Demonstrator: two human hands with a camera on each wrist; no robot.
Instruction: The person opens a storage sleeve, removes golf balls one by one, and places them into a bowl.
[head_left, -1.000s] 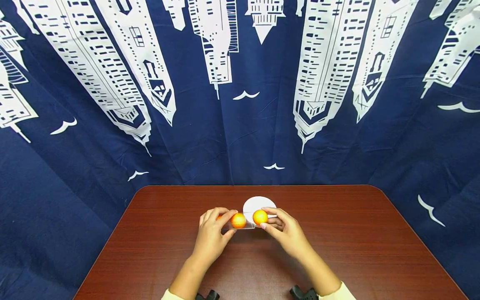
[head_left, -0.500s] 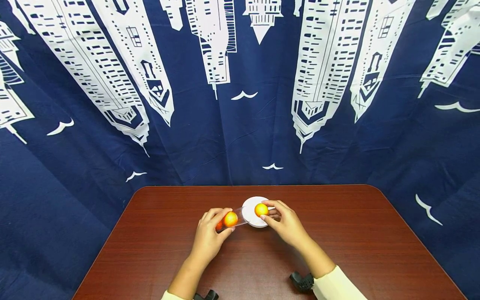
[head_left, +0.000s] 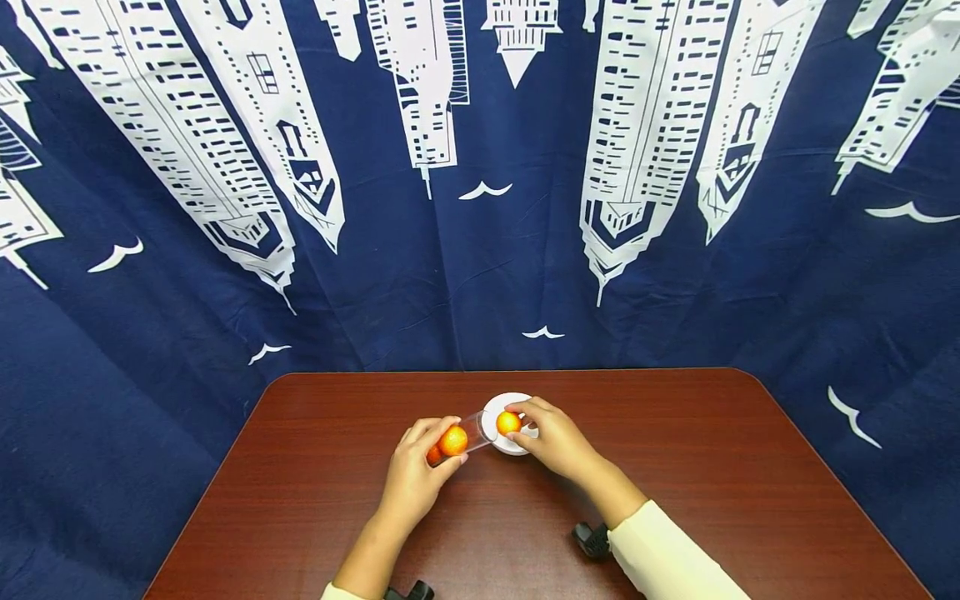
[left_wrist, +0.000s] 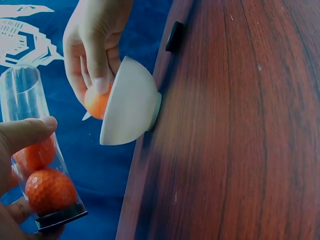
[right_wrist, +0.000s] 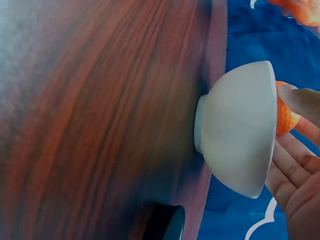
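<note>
My left hand (head_left: 416, 471) grips a clear plastic tube (left_wrist: 25, 97), tilted, its far end near the white bowl (head_left: 491, 442). Inside the tube sit two orange golf balls (left_wrist: 51, 191), stacked above a black end cap (left_wrist: 62, 217). My right hand (head_left: 551, 442) pinches a third orange golf ball (head_left: 508, 423) between thumb and fingers. That ball is at the bowl's rim; in both wrist views the bowl (right_wrist: 240, 130) hides part of it. The bowl stands upright on the table, and its inside is mostly hidden.
The reddish-brown wooden table (head_left: 675, 467) backs onto a navy curtain (head_left: 375, 308) with white city prints. A small black round piece (right_wrist: 172, 222) lies on the table beside the bowl. Black wrist devices (head_left: 592, 542) show near the forearms.
My left hand has drawn the tube leftward, away from the bowl, and tilted it. My right hand has moved its golf ball slightly left and up, over the bowl.
</note>
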